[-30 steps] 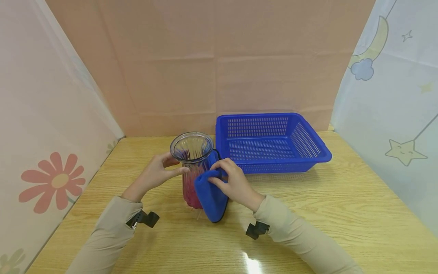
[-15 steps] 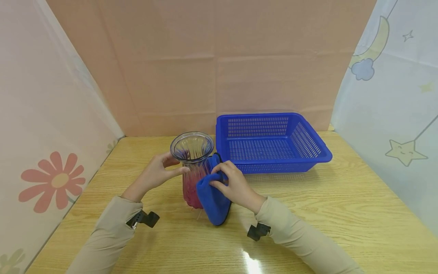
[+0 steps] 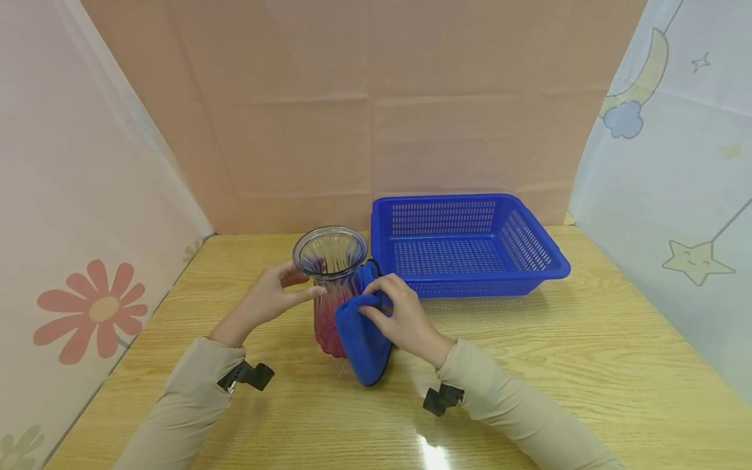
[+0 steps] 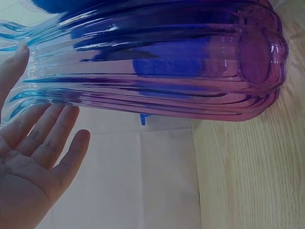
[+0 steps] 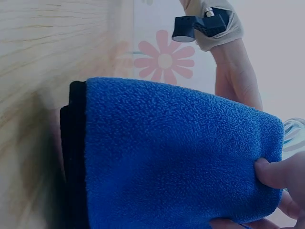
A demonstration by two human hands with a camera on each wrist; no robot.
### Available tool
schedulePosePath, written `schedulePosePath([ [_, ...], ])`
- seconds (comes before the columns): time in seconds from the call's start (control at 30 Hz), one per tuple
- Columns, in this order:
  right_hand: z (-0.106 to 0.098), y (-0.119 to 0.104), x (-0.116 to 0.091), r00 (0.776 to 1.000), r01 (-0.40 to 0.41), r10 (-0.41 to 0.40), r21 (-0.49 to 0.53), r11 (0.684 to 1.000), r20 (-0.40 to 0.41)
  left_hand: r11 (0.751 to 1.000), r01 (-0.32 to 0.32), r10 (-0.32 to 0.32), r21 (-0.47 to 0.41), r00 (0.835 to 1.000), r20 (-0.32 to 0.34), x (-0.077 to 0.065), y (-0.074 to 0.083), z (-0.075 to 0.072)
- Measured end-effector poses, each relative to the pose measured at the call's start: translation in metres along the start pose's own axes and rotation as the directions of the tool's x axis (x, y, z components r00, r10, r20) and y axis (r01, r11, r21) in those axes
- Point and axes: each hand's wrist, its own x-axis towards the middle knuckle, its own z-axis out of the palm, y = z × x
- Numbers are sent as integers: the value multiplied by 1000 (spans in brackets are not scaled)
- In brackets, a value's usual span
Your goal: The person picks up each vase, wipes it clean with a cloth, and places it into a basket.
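Observation:
A ribbed glass vase [image 3: 330, 320], bluish at the rim and pink towards the base, stands upright on the table. My left hand [image 3: 267, 295] holds its neck between thumb and fingers; in the left wrist view the thumb [image 4: 14, 67] lies on one side and fingertips touch the other. On the vase's right side, my right hand [image 3: 402, 318] pinches a folded blue cloth [image 3: 363, 346] by its upper edge. Dark trim borders the cloth [image 5: 176, 148], which hangs against the glass. Part of the vase's right side is hidden behind it.
A blue plastic basket [image 3: 446, 281] with slotted walls sits behind and right of the vase, close to the back wall. Patterned sheets flank the wooden table [image 3: 529, 352] left and right. Each wrist carries a small black camera.
The cloth and my right hand shifted slightly right and down, then slightly back left and up against the vase. My left hand and the vase have stayed in place.

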Motion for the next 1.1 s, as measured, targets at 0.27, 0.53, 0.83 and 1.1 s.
schedulePosePath([
  [0.27,-3,-8,8,998,17,-15,32,999,-62,1000,-8,8,-2,1000,11,-1,1,0],
  [0.53,-6,-15,14,993,25,-13,99,995,-116,999,-37,37,-18,999,14,0,0,1],
  [0.83,-11,-17,13,986,37,-2,206,978,-166,997,-72,72,-21,997,5,0,0,4],
  [1.1,-17,-16,14,975,75,-16,263,962,-222,997,-83,83,4,996,-45,0,0,8],
])
